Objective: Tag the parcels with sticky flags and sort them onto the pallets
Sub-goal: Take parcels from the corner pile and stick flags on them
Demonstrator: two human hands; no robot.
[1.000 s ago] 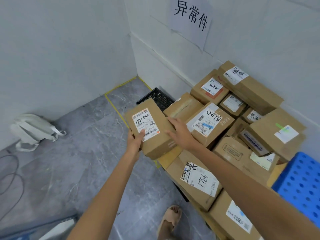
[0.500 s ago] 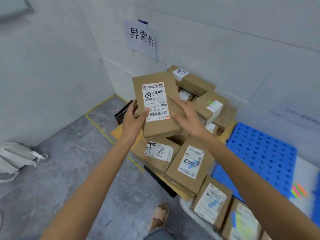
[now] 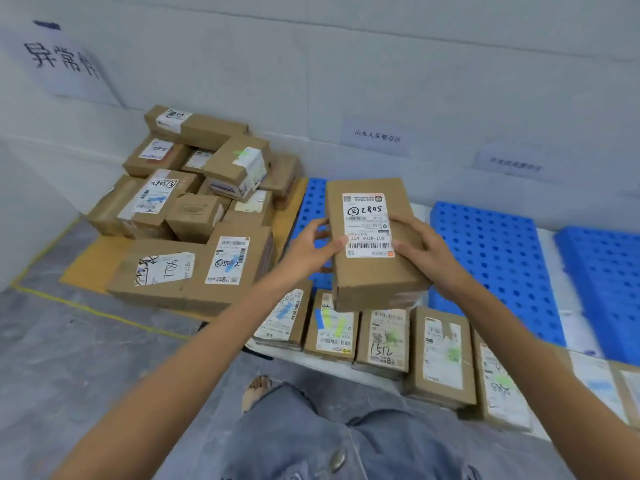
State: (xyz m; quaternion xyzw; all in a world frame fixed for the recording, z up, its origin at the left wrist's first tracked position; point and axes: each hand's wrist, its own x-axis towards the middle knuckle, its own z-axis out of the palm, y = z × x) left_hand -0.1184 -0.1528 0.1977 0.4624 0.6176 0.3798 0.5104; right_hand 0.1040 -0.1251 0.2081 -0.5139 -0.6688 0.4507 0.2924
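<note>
Both hands grasp one cardboard parcel [image 3: 372,271]: the left hand [image 3: 311,251] curls round its left edge with the thumb on the shipping label [image 3: 368,225], the right hand [image 3: 420,252] round its right edge. The parcel hangs above a row of parcels [image 3: 381,341] just below the hands, with a blue pallet [image 3: 495,251] behind the right hand and a parcel pile [image 3: 194,209] left of the left hand.

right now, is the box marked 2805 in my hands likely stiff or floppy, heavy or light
Probably stiff: the held box shows sharp corners and flat faces. Likely light for its size, since the left hand and right hand hold it up by its sides alone.
</note>
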